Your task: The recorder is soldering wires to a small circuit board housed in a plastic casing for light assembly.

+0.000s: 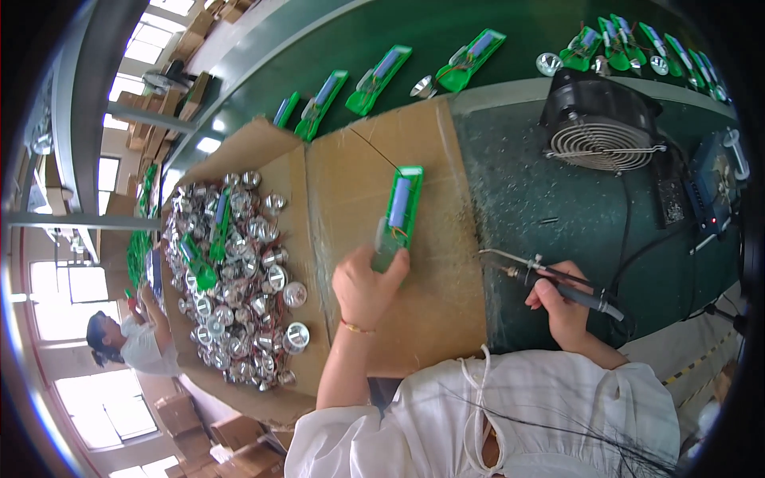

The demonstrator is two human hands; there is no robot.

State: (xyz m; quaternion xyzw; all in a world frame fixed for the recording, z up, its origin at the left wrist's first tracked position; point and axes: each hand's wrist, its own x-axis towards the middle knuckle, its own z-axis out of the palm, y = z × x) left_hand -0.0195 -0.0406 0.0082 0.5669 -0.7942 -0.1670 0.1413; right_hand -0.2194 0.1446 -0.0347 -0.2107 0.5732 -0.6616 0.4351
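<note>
My left hand (368, 285) grips the near end of a green flashlight half-shell (400, 209) with a blue battery cell in it, lying on a brown cardboard sheet (446, 303). My right hand (562, 307) holds a black-handled soldering iron (550, 280), its metal tip pointing left, a short way right of the shell.
A cardboard box (271, 167) at the left holds several shiny silver reflector cups and a few green parts. More green shells (382, 76) lie along the far belt. A black fan (602, 123) and a soldering station (713, 187) stand at the right. Another person (131, 338) works at far left.
</note>
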